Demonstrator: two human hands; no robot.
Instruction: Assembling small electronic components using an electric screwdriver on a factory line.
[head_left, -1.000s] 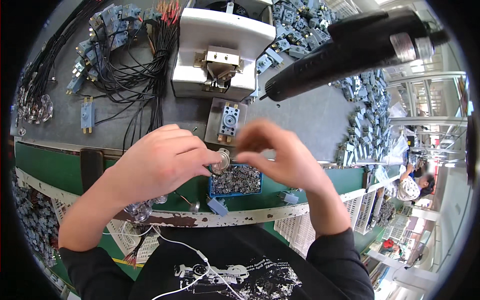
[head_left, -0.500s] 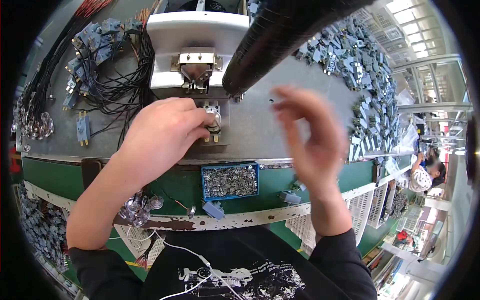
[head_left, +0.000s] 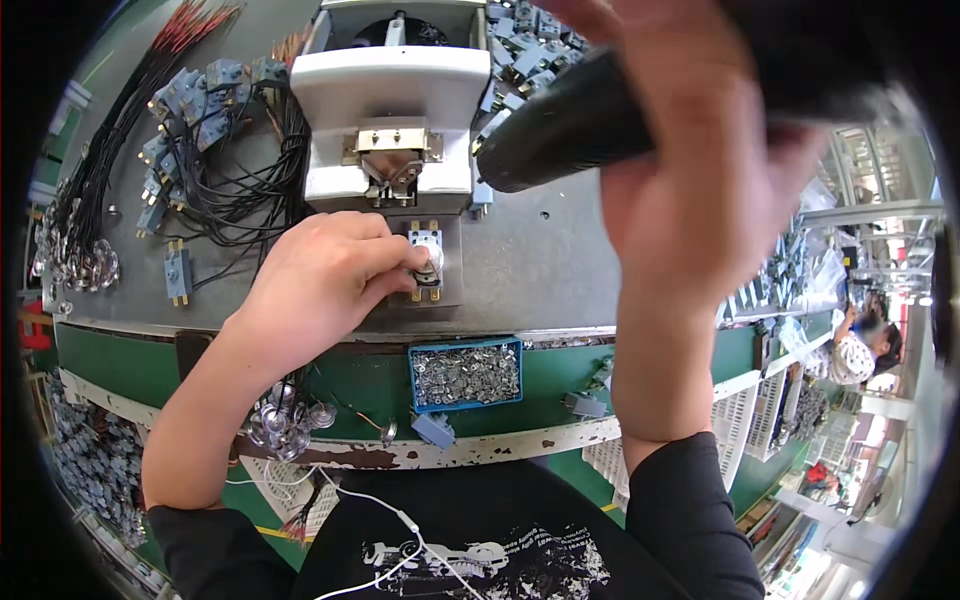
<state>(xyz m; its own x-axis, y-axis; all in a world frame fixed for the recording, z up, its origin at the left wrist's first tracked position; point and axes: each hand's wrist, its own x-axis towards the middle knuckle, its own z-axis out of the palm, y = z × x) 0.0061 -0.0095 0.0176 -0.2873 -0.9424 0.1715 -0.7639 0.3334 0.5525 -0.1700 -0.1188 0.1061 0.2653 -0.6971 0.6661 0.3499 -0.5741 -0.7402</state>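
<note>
One silver round metal disc (head_left: 434,262) sits on a grey-blue rectangular block with brass tabs (head_left: 425,239), near the front edge of the grey metal bench (head_left: 540,270). Left hand (head_left: 345,262) has it pinched thumb-to-finger, back of the hand up, presumably so nothing slides. Right hand (head_left: 695,190) is raised and blurry across the black cylindrical power screwdriver (head_left: 550,135); can't tell if those fingers are wrapped round it.

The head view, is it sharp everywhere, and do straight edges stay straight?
Head view: not everywhere; the right hand is motion-blurred, while the left hand looks fairly crisp; same view, the chipped white rail bows visibly.
</note>
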